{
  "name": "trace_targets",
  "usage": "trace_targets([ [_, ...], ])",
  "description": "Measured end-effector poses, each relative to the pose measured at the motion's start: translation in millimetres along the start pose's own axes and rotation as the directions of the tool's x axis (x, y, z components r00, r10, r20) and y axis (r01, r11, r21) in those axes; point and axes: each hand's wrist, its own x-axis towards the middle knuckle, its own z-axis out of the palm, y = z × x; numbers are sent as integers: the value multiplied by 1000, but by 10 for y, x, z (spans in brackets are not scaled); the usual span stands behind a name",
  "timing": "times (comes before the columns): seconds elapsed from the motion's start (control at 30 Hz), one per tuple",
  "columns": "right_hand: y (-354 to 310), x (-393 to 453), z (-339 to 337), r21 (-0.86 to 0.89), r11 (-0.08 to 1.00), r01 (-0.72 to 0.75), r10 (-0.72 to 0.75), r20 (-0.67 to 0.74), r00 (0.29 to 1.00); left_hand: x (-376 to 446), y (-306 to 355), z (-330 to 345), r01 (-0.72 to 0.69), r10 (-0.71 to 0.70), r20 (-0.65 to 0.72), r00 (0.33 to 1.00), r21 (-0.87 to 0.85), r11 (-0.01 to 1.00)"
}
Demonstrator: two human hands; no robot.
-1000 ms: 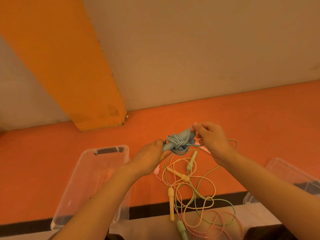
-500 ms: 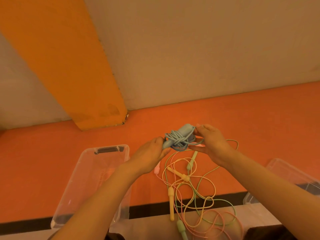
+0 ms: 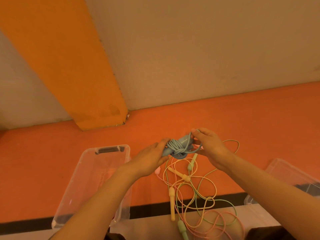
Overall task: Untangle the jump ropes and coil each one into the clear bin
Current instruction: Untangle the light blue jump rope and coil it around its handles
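Two hands at work on one blue jump rope (image 3: pixel 178 148), held up above the orange floor (image 3: pixel 242 129), far of the loose tangle. Left hand (image 3: pixel 152 157) curled round the near-left end of the bundle, gripping a blue handle. Right hand (image 3: pixel 210 146) pinching the far-right end, fingers bent over a loose loop of blue cord. Cord already wound several turns round the paired handles.

Likely step: finishing the wrap before dropping the bundle into the clear bin (image 3: pixel 83 179), lying just left of the left forearm. For a good finish: keep the left grip firm so the turns do not slip, lead the last loop snug across the wraps, tuck the tail under a turn, then carry left and lower rather than toss.

Yellow, green and pink ropes (image 3: pixel 195 191) lying knotted together on the floor, near of the hands; a yellow handle (image 3: pixel 172 203) and a green handle (image 3: pixel 181 227) among them. Second clear container (image 3: pixel 285 172) at the right edge.
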Motion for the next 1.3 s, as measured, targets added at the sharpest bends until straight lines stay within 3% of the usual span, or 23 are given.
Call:
trace_targets([
  [0.33,13,51,-8,-133,985,109,-119,-74,990,41,87,18,7,-11,-57,998,-68,998],
  [0.47,24,57,-75,-12,1000,-18,18,-55,998,22,120,-71,-10,-1,-90,996,-128,992],
  [0.63,15,39,-76,36,999,-1,2,-39,999,-12,115,-107,-40,25,-79,997,-193,980],
  [0.83,28,55,-113,191,980,-47,59,-59,997,-28,114,-128,-60,48,-73,996,-186,981],
  [1.07,53,86,-108,241,968,-71,84,-44,995,-19,134,-118,-110,94,-109,990,-149,983],
  [1.3,23,112,-113,364,895,-257,232,110,966,-24,104,-109,-138,118,-152,981,-123,983],
])
